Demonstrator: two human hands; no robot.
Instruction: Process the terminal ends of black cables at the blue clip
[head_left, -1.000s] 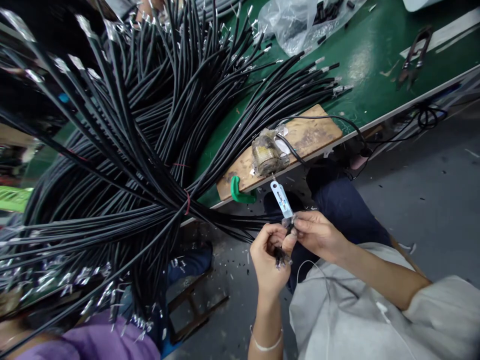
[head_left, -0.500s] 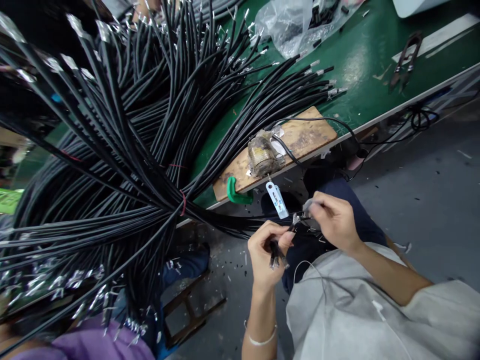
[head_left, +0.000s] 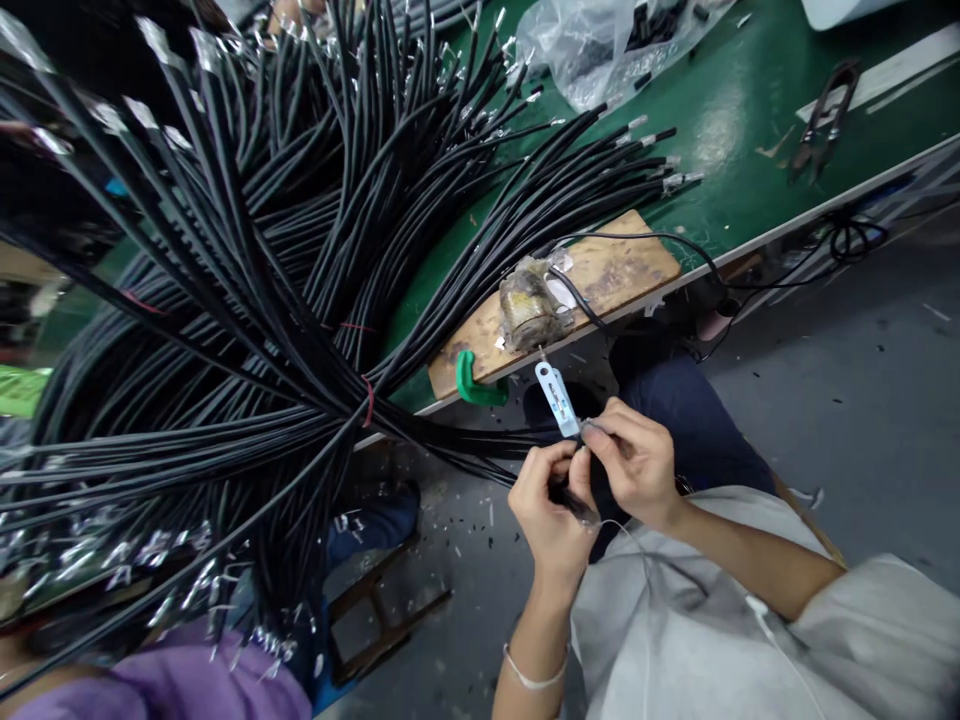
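- Black cable ends [head_left: 576, 503] sit in the left hand [head_left: 551, 515], its grip closed around them, just below a pale-blue tag [head_left: 557, 400].
- The right hand [head_left: 637, 465] has its fingertips at the tag's lower end; cannot tell whether its grip is closed on a strand.
- Beyond the tag, a wrapped cylinder [head_left: 529, 308] on a wooden board [head_left: 634, 258].
- On the green desk [head_left: 727, 120], a clear plastic bag [head_left: 566, 45], short black pieces [head_left: 660, 22] bunched in it.
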